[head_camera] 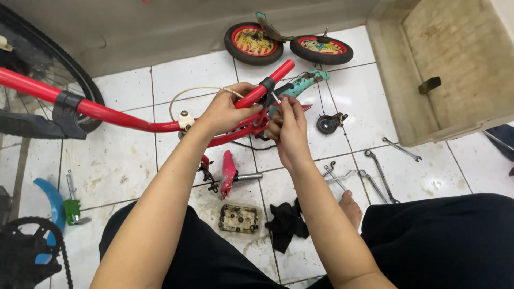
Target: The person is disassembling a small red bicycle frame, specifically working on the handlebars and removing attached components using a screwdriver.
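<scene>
Frame centre: your left hand (225, 111) grips red metal handlebar (134, 122); your right hand (288, 124) pinches small silver tool (275, 97) at black clamp (266, 84).

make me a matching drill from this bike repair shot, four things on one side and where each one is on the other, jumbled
Things:
1. left hand
2. black rag
3. two small wheels
4. spanners

Places:
A. on the tiles by the wall, at the top
B. gripping the red handlebar
C. on the tiles right of the right hand
D. on the floor next to a bare foot

Pairs: 1-B, 2-D, 3-A, 4-C
</scene>
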